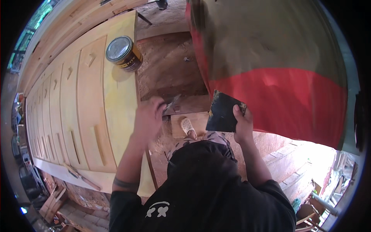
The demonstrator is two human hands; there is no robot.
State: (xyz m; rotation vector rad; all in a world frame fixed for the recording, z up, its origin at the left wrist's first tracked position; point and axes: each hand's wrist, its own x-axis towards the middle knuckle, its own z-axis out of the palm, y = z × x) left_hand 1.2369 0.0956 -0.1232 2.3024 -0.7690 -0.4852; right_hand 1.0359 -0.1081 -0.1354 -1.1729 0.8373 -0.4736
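Note:
My right hand [243,124] grips a thin black square board [222,113] by its right edge, thumb on top. Yellowish residue marks the board's corners and edge. To the left, my left hand [150,116] is raised beside the edge of a pale wooden panel [119,102] and smeared by motion. A small flat-bladed scraper [173,103] sticks out from its closed fingers, pointing toward the board. The scraper and the board are apart. A round can [127,58] with a metal lid and a dark and yellow label stands on the wooden panel, beyond my left hand.
Several long raised wooden strips [91,108] lie side by side on the panel at left. A stick-like tool [82,177] rests at the panel's near edge. At right hangs or lies a large red and brown sheet [278,96]. A foot in a pale clog [187,125] shows below.

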